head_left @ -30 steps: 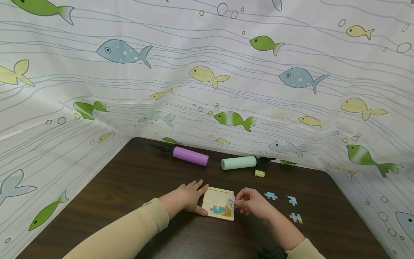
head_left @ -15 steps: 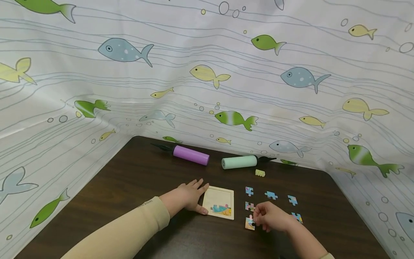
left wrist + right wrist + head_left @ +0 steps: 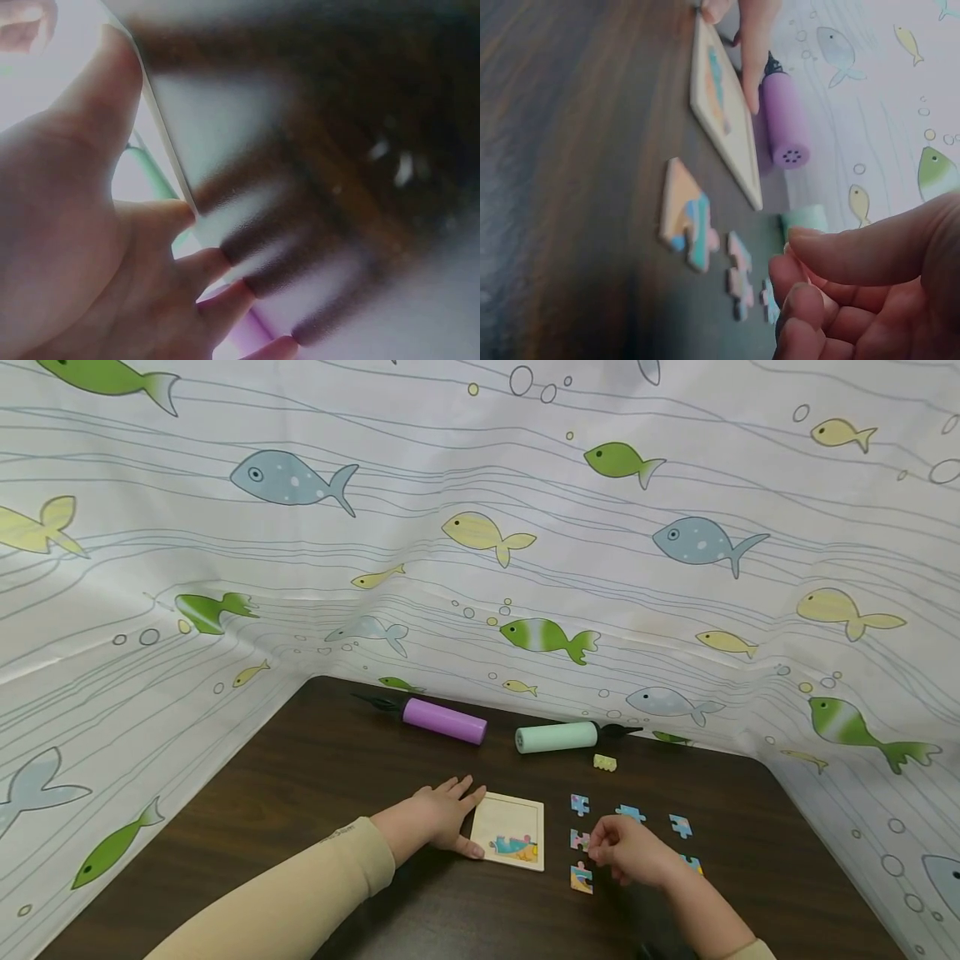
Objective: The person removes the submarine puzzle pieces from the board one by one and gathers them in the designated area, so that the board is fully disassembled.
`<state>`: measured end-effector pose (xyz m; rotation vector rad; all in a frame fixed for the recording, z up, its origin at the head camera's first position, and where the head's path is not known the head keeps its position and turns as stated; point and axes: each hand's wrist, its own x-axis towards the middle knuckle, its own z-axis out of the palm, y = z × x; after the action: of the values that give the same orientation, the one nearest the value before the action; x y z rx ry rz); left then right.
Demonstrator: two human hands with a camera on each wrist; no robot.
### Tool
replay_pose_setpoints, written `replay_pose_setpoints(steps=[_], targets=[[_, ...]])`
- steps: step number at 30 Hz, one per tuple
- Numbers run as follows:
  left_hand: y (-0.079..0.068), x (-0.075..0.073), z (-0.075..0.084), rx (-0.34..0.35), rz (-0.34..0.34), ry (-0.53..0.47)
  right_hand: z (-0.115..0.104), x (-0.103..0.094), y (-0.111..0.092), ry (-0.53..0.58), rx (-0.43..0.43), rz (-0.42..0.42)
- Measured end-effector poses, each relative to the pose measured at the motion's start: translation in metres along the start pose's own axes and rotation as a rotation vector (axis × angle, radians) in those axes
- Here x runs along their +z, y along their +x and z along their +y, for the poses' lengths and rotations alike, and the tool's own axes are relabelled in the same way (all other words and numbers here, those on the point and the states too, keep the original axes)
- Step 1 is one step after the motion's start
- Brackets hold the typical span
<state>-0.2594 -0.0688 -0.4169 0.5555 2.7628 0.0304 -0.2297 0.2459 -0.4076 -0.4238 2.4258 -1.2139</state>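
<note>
My left hand (image 3: 438,817) rests with spread fingers at the left edge of a shallow wooden puzzle tray (image 3: 507,806), thumb and index finger touching its rim. Joined jigsaw pieces (image 3: 513,847) fill the tray's lower right. To its right, my right hand (image 3: 628,850) hovers with curled fingers, its thumb meeting the index fingertip in the right wrist view. Nothing shows between them. Its fingertips overlap the edge of a pink and blue jigsaw piece (image 3: 577,839) in the head view. Nearer me lies an orange and blue jigsaw piece (image 3: 681,210).
More loose pieces lie around the right hand, including a blue piece (image 3: 581,804) and one at far right (image 3: 680,825). Behind are a purple hand pump (image 3: 444,721), a mint green pump (image 3: 557,737) and a small yellow block (image 3: 604,762). A fish-print sheet (image 3: 420,602) walls the table.
My right hand took the orange and blue jigsaw piece from the tray's right edge and set it on the table, then let go and shifted slightly away from me. The left hand stayed put.
</note>
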Motion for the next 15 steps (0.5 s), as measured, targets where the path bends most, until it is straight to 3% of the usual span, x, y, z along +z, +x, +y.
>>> replay_pose_setpoints(steps=[7,15], targets=[[0.002,0.005,-0.002,0.010,0.010,0.006,-0.018,0.006,0.011,0.022,-0.048,-0.008],[-0.005,-0.003,0.002,0.007,0.004,-0.006,-0.032,0.029,0.030,-0.043,-0.100,0.007]])
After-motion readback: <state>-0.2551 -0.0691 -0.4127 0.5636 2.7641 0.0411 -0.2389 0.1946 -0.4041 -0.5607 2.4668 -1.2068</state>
